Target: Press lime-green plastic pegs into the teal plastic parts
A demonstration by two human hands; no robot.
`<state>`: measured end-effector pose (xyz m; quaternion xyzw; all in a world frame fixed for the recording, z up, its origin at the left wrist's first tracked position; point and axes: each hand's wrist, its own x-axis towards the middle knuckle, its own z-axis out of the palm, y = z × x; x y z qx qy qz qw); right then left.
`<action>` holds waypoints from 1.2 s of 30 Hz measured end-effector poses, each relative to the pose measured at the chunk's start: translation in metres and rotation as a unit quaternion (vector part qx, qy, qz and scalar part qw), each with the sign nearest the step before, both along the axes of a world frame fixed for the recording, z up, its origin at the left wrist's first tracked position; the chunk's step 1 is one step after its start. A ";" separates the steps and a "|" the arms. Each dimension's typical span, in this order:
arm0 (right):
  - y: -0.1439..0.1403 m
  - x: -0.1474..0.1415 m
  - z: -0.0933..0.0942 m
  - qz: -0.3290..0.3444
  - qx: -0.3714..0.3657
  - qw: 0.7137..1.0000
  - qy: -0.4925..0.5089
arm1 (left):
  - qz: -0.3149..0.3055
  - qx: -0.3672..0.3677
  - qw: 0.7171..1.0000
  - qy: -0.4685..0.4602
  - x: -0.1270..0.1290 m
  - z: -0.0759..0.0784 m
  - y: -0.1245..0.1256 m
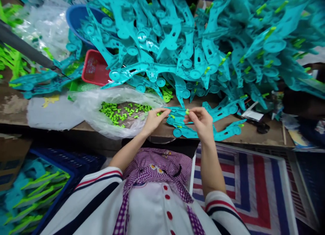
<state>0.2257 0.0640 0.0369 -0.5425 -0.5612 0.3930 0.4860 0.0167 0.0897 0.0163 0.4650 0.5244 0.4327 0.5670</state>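
Hands: both are held close together at the near edge of the workbench [15,109], just above a flat teal plastic frame [195,126].
Right hand [201,121]: closed in a pinch; a small green clip [187,111] is gripped between thumb and forefinger, directly over the teal plastic frame's left end.
Left hand [153,120]: fingers are curled and stretched rightward, the tips touching the frame's left edge; whether anything is held in them cannot be told.
Frame position: it lies straight ahead of both hands, under the right hand and just right of the left.
Frame long axis: it runs roughly left to right along the bench edge, rising slightly away toward the right, where round bosses are seen.
Nearer hand: the right hand is over the frame; the left hand reaches it only at the fingertips.
Clip supply: a clear plastic bag [91,106] of loose green clips [119,113] lies open just left of the left hand, nearer to that hand than to the right.
Behind: a large heap of teal frames [177,42] is piled across the bench, some already bearing green clips; a red basket [95,67] and a blue tub [76,16] are partly buried at its left.
Below left: a dark blue crate [76,167] of teal-and-green parts stands beside the person's knee.
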 end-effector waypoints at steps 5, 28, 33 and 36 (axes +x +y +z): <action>0.043 0.013 -0.019 0.083 0.079 0.966 -0.233 | -0.105 0.175 0.916 0.346 -0.005 -0.008 0.040; 0.059 -0.002 -0.041 0.143 0.027 0.912 -0.383 | -0.262 0.112 0.839 0.463 -0.005 -0.008 0.081; 0.054 0.002 -0.042 0.122 0.048 0.938 -0.321 | -0.241 0.118 0.857 0.441 -0.009 -0.011 0.084; 0.031 -0.007 -0.024 0.050 0.126 0.952 -0.275 | -0.171 0.127 0.911 0.354 -0.011 -0.003 0.073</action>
